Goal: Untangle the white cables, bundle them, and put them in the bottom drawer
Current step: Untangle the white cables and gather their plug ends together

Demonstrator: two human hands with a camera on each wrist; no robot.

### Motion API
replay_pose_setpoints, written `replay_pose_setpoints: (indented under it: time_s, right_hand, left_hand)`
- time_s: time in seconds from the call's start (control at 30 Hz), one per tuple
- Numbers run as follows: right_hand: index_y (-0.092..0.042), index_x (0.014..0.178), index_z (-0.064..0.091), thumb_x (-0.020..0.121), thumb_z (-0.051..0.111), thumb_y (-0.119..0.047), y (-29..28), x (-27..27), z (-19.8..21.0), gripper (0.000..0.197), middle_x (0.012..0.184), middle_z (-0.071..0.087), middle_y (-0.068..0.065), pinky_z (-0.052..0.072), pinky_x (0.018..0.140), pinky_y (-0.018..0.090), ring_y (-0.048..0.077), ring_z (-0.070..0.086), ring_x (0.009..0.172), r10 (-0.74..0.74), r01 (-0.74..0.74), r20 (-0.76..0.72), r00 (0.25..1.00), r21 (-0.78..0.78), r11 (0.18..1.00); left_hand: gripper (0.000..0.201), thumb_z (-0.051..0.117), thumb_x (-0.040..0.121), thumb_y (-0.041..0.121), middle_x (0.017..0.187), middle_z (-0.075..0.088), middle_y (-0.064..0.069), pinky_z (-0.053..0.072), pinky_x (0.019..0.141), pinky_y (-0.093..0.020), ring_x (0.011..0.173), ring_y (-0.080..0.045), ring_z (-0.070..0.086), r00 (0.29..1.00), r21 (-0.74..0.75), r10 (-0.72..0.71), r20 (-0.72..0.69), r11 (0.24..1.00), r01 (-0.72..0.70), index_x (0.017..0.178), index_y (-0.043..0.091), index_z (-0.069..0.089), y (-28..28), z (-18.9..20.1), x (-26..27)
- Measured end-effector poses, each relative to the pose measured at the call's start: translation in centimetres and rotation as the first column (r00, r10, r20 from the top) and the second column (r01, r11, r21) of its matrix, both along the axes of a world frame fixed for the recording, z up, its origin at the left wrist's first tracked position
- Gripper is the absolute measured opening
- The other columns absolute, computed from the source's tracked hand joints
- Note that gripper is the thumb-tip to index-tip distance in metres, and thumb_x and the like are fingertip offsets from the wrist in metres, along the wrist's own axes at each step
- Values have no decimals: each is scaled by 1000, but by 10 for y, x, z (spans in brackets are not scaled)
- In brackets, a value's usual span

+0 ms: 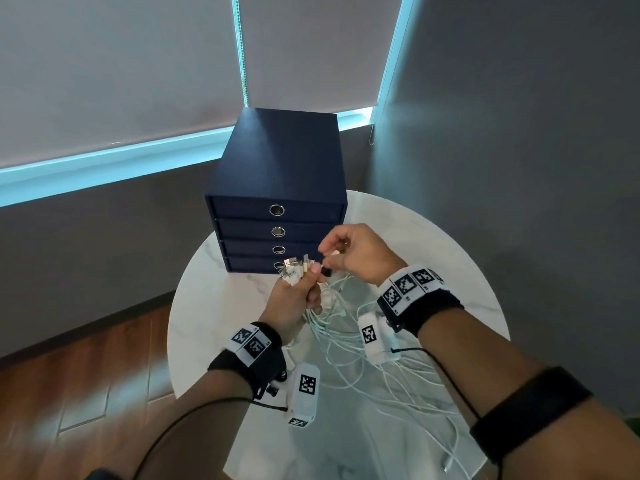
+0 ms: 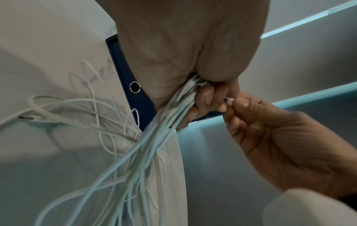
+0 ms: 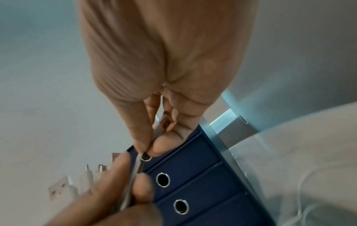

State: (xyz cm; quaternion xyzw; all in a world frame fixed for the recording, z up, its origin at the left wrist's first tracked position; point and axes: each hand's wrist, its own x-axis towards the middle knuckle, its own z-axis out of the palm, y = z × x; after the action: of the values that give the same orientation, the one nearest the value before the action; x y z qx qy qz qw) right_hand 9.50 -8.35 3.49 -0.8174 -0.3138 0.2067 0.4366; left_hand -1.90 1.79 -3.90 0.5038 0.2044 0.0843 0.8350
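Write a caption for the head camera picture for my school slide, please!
Left hand grips gathered white cables while right hand pinches one plug before the closed blue drawer box.

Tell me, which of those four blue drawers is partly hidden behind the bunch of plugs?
The bottom drawer: the plug ends gripped in the left hand cover part of its ring pull, while the three drawers above show theirs whole.

head camera looks down over the table (image 1: 433, 237); both wrist cameras sit close under the palms, sharing the drawer unit (image 1: 277, 174).
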Motion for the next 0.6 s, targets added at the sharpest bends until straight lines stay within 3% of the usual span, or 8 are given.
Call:
replay_pose_setpoints:
  time_s: [0.1,0.17,0.27,0.3,0.4,0.5,0.6]
  right_hand:
    - [-14,92,70,78,72,5,8,0,-12,24,87,70,2,59,75,31,15,66,73,-103,112,-80,992,125,986]
    - [-15,101,71,82,67,4,12,-5,-18,27,95,73,-1,58,78,28,11,69,82,-59,63,-35,998,105,993]
    - [-12,111,69,88,50,10,17,-11,-25,37,105,74,1,53,69,20,9,70,94,58,-47,-87,994,121,992]
    - [-12,114,68,90,46,10,19,-12,-26,39,107,73,0,52,72,18,7,70,96,68,-55,-90,994,136,989]
    - [-20,123,64,97,51,-10,23,-16,-25,31,118,69,-7,53,84,23,7,65,109,43,-24,-99,994,183,983]
    - [-25,131,60,95,55,-40,26,-24,-19,39,126,66,-7,48,99,28,5,61,114,145,-145,66,987,-4,989]
    - [-21,123,66,99,47,-39,27,-27,-16,36,121,69,-5,48,99,35,10,63,111,280,-244,228,932,-175,954]
  left_hand:
    - [28,54,102,24,56,39,-3,38,50,-29,47,-15,36,999,42,-28,26,999,27,78,10,59,0,0,1]
    - [26,56,101,18,58,42,-4,40,51,-30,49,-16,37,999,38,-44,18,998,43,77,12,59,0,0,2]
    - [27,55,101,11,58,42,-3,39,53,-31,50,-16,35,998,29,-60,3,998,60,75,14,57,3,0,0]
    - [28,54,101,10,57,41,-2,39,52,-30,49,-15,34,998,20,-58,4,998,58,73,15,56,2,0,-1]
    - [33,52,102,8,56,37,-1,37,51,-29,47,-13,32,998,27,-57,4,998,57,70,15,53,2,4,0]
    - [20,45,93,-7,56,37,-5,37,51,-29,48,-14,33,997,121,-74,15,990,71,77,4,51,2,6,1]
    - [18,40,84,-9,58,38,-7,39,48,-28,48,-14,36,995,199,-95,26,976,88,85,2,54,2,2,2]
